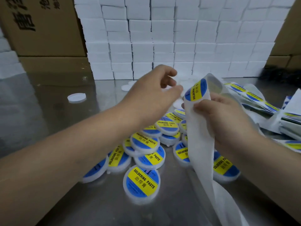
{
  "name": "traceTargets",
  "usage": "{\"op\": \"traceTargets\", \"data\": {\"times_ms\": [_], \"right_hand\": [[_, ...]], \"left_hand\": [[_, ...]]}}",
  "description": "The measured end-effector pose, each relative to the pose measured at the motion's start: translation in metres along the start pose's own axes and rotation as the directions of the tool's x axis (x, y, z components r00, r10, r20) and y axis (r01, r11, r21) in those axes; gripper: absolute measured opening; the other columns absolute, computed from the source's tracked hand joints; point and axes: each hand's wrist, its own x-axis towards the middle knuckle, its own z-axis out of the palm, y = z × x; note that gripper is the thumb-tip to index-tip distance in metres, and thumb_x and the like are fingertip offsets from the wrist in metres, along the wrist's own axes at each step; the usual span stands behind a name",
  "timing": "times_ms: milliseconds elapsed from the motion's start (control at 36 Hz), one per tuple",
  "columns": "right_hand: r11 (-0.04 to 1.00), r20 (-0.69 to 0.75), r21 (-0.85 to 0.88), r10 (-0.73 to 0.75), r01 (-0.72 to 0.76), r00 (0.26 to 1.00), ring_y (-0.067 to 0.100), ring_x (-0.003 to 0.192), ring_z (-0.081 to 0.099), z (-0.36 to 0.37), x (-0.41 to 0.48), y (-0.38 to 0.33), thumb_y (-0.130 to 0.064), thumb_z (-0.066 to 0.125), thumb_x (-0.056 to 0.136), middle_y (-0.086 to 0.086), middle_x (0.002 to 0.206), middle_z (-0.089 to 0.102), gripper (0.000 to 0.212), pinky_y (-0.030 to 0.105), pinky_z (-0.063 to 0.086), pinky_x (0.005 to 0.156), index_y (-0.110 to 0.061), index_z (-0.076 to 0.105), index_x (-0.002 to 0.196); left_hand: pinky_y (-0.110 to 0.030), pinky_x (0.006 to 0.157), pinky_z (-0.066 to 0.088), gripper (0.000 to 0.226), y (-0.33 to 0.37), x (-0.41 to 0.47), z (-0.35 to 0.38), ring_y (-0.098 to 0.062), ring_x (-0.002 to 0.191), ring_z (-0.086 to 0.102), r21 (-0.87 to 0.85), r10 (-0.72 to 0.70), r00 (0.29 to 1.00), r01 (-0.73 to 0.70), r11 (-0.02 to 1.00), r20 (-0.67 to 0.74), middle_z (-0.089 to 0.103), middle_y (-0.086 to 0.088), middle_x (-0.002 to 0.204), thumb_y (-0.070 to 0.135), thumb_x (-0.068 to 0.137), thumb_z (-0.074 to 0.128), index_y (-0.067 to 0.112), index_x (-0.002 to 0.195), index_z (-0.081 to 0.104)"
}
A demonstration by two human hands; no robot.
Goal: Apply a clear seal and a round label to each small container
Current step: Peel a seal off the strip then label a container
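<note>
bare forearms come in from the bottom corners, the left one closest and filling the lower left. behind it, at far left, brown cardboard cartons (45,30) stand stacked, and on the steel table (48,121) in front of them one white round piece (76,97) lies alone; lid or container, i cannot tell. moving right, the left hand (153,93) hangs above the table with its fingers loosely curled and nothing in them. its thumb tip is just beside the edge of a round label (195,92), and whether it touches is not clear. under that hand lies a heap of small containers (143,142), flat white tubs overlapping one another, each topped with a blue and yellow label reading "soldering paste". one labelled container (141,181) sits flat at the front of the heap. a few plain white containers (128,86) show on the table beyond the left hand, and behind everything rises a wall of white boxes (162,38). the round label sits on a white liner strip (200,144), which bends over the fingers of the right hand (218,118). that hand pinches the strip, thumb on the front, and the loose end trails down to the bottom edge. both hands are close together yet apart. at far right more label strips (260,101) lie piled on the table.
</note>
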Motion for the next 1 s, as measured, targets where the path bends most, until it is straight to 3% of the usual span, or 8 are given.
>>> {"op": "traceTargets", "data": {"times_ms": [111, 222, 306, 444, 722, 806, 889, 1000], "right_hand": [[0.999, -0.097, 0.028, -0.037, 0.040, 0.995, 0.010, 0.064, 0.064, -0.001, 0.000, -0.002, -0.004, 0.046, 0.085, -0.003, 0.076, 0.072, 0.029, 0.025, 0.053, 0.055, -0.020, 0.068, 0.079], [0.996, -0.129, 0.038, -0.077, 0.083, 0.989, 0.002, 0.060, 0.063, -0.001, -0.001, -0.001, -0.005, 0.046, 0.086, -0.011, 0.070, 0.070, 0.031, 0.021, 0.052, 0.053, -0.026, 0.067, 0.077], [0.995, -0.133, 0.030, -0.092, 0.097, 0.987, 0.003, 0.062, 0.063, -0.001, 0.001, 0.001, -0.005, 0.047, 0.085, -0.009, 0.072, 0.070, 0.030, 0.021, 0.052, 0.052, -0.027, 0.066, 0.078], [0.997, -0.165, 0.055, -0.049, 0.059, 0.985, 0.011, 0.074, 0.065, -0.002, 0.005, 0.002, -0.005, 0.046, 0.086, -0.007, 0.079, 0.070, 0.028, 0.030, 0.053, 0.065, -0.026, 0.066, 0.083], [0.995, -0.120, 0.049, -0.075, 0.081, 0.990, 0.000, 0.054, 0.061, -0.003, 0.004, 0.001, -0.004, 0.045, 0.089, -0.015, 0.061, 0.066, 0.028, 0.015, 0.045, 0.045, -0.023, 0.064, 0.084], [0.996, -0.132, 0.040, -0.073, 0.079, 0.989, 0.009, 0.068, 0.064, -0.003, 0.004, 0.002, -0.006, 0.045, 0.089, -0.009, 0.074, 0.068, 0.025, 0.022, 0.049, 0.056, -0.022, 0.064, 0.090], [0.996, -0.128, 0.045, -0.071, 0.078, 0.989, 0.018, 0.078, 0.063, -0.002, 0.004, 0.001, -0.005, 0.045, 0.089, 0.001, 0.086, 0.069, 0.025, 0.030, 0.050, 0.067, -0.021, 0.065, 0.087], [0.997, -0.082, 0.039, -0.058, 0.062, 0.995, 0.018, 0.073, 0.059, 0.000, 0.003, 0.000, -0.003, 0.047, 0.084, 0.014, 0.090, 0.067, 0.014, 0.029, 0.047, 0.064, -0.007, 0.061, 0.085]], "left_hand": [[-0.008, 0.055, 0.038, 0.022, -0.017, 0.034, 0.001, 0.001, 0.072, 0.051, 0.054, -0.103, 0.991, 0.108, 0.993, -0.083, 0.062, 0.012, 0.101, 0.015, 0.089, 0.047, 0.029, 0.102, 0.058], [-0.011, 0.057, 0.037, 0.042, -0.039, 0.063, 0.015, -0.008, 0.081, 0.056, 0.317, -0.156, 0.987, 0.136, 0.939, 0.038, 0.060, 0.008, 0.109, 0.002, 0.086, 0.038, 0.029, 0.105, 0.064], [-0.007, 0.042, 0.036, 0.046, -0.052, 0.080, 0.028, -0.005, 0.076, 0.053, 0.532, -0.189, 0.945, 0.020, 0.847, 0.266, 0.059, 0.000, 0.116, -0.001, 0.086, 0.039, 0.030, 0.108, 0.065], [-0.020, 0.064, 0.033, 0.041, -0.070, 0.102, 0.045, -0.014, 0.089, 0.044, 0.740, -0.240, 0.870, -0.188, 0.646, 0.430, 0.052, 0.000, 0.125, 0.010, 0.091, 0.041, 0.033, 0.121, 0.057], [-0.021, 0.049, 0.028, 0.015, -0.073, 0.112, 0.060, -0.007, 0.062, 0.041, 0.758, -0.196, 0.845, -0.313, 0.572, 0.497, 0.046, 0.011, 0.069, 0.024, 0.090, 0.053, 0.019, 0.100, 0.063], [-0.019, 0.051, 0.029, 0.015, -0.073, 0.111, 0.056, -0.005, 0.064, 0.043, 0.680, -0.209, 0.871, -0.177, 0.712, 0.445, 0.052, 0.009, 0.076, 0.024, 0.089, 0.054, 0.018, 0.098, 0.064], [-0.022, 0.061, 0.039, 0.012, -0.064, 0.111, 0.046, -0.017, 0.079, 0.050, 0.282, -0.353, 0.910, 0.288, 0.915, 0.216, 0.054, -0.002, 0.090, 0.020, 0.086, 0.055, 0.010, 0.090, 0.061], [-0.031, 0.075, 0.046, 0.007, -0.041, 0.094, 0.024, -0.026, 0.080, 0.059, -0.397, -0.509, 0.843, 0.534, 0.747, 0.175, 0.051, -0.005, 0.095, 0.016, 0.082, 0.049, 0.015, 0.076, 0.050]]}}
